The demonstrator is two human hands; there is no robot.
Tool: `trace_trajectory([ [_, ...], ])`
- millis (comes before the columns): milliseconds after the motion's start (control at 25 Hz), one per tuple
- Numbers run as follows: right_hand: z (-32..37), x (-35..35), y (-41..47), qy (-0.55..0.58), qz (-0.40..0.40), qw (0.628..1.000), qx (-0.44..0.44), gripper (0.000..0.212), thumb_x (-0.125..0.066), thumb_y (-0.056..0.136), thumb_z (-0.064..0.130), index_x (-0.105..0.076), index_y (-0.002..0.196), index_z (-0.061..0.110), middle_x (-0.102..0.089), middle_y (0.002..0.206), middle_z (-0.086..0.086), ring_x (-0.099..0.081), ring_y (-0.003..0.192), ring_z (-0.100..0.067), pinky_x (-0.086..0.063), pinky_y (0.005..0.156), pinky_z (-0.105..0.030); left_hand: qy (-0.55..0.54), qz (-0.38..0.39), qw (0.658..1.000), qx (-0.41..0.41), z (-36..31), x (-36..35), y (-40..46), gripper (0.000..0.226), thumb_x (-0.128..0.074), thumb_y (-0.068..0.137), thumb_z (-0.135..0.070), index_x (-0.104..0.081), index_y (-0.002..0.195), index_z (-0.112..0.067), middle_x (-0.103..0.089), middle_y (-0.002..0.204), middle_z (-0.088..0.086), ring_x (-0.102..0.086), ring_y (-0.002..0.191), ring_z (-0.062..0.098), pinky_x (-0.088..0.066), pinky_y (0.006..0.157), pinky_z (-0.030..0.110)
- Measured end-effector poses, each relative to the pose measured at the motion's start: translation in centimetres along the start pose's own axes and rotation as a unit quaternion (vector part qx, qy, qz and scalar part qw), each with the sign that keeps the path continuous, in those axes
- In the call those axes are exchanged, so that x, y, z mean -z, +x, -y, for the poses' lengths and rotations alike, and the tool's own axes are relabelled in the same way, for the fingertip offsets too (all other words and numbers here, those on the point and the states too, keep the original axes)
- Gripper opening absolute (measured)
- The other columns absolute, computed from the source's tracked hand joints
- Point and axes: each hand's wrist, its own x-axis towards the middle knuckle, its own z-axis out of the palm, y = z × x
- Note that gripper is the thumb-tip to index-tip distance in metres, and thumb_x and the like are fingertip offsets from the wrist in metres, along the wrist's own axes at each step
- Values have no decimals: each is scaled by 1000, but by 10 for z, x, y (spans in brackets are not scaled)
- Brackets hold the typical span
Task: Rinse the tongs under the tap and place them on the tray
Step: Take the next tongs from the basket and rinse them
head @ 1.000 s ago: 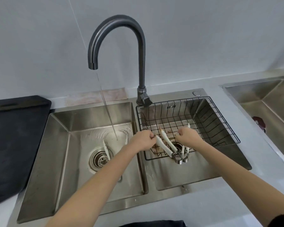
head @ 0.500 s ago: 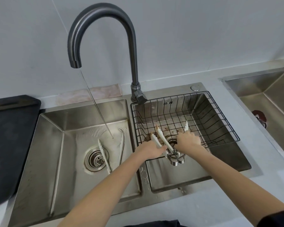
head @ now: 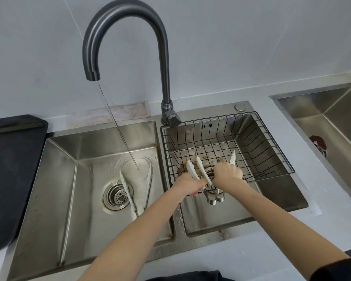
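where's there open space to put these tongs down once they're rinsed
The black tray left of the sink is bare. The left basin has open floor left of the drain; a pair of tongs lies right of it. The wire basket is crowded near both hands, open at the back.

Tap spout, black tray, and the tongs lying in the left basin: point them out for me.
Tap spout [head: 93, 76]: head view, open end of the spout.
Black tray [head: 12, 169]: head view, bare flat surface.
Tongs in left basin [head: 128, 191]: head view, left arm by the drain.
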Motion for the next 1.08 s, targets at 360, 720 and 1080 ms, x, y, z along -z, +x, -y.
trace_trajectory([
  [360, 3, 14, -12, 196, -82, 977, -12, 57, -47, 88, 9, -25, 141, 6, -44, 129, -20, -56, 109, -37, -44, 78, -37, -105, -44, 992, -47, -9, 14, -14, 10, -54, 87, -21, -47, 81, -16, -58, 75, -4, -59, 59, 4, -45, 51, 15],
  [720, 30, 29, -31, 319, -147, 935, 37, 73, -51, 89, 12, -9, 147, 1, -33, 133, -20, -55, 103, -37, -38, 72, -31, -215, -72, 972, -68, 2, 47, -38, 20, -53, 88, -13, -46, 107, -13, -62, 83, 3, -59, 61, 8, -55, 63, 23],
  [1080, 62, 23, -53, 407, -140, 897, 99, 79, -48, 89, 7, 2, 150, 6, -29, 141, -18, -53, 106, -31, -41, 78, -30, -340, -148, 923, -100, 31, 76, -51, 20, -54, 92, -24, -52, 106, -10, -62, 78, 3, -61, 66, 15, -57, 66, 30],
])
